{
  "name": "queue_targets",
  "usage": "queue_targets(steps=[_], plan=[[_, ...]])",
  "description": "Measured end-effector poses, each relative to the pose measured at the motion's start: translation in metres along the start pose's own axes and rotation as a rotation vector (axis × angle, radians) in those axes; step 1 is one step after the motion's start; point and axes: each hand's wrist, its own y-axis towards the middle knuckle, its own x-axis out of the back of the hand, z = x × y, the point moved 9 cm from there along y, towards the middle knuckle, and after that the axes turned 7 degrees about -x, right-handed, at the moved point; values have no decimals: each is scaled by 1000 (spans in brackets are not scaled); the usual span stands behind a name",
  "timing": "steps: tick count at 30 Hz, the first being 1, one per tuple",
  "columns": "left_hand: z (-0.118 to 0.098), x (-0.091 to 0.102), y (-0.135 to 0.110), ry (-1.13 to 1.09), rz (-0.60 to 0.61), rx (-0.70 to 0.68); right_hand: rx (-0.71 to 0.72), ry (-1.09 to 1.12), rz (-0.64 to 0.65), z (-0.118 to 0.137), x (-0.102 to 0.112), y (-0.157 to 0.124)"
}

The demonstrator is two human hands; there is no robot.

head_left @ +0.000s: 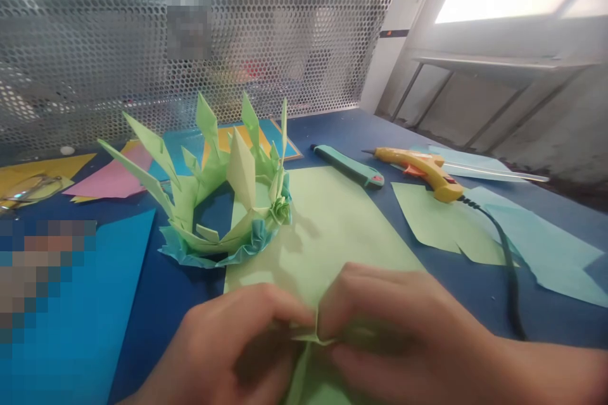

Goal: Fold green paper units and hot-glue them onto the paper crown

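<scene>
Close together at the bottom centre, my left hand (237, 335) and my right hand (394, 323) pinch a small folded piece of green paper (311, 336) between their fingertips. Most of that piece is hidden by the fingers. Beneath it lies a large light green paper sheet (342, 221). Just beyond my left hand stands a green paper crown (242, 171) with tall pointed folds, a crumpled blue paper rim and a small green paper rose (280, 207) on its right side.
A teal utility knife (349, 166) and a yellow hot glue gun (418, 168) with a black cord lie to the right. Cut green (441, 228) and pale blue paper (546, 240) lie around them. Blue card (123, 291) and pink paper (118, 174) are left. A perforated metal panel (285, 25) stands behind.
</scene>
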Motion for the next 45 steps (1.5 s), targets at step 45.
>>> queue_targets(steps=[45], plan=[[-8,7,-1,68,-73,-61,42,100,-109,10,13,7]])
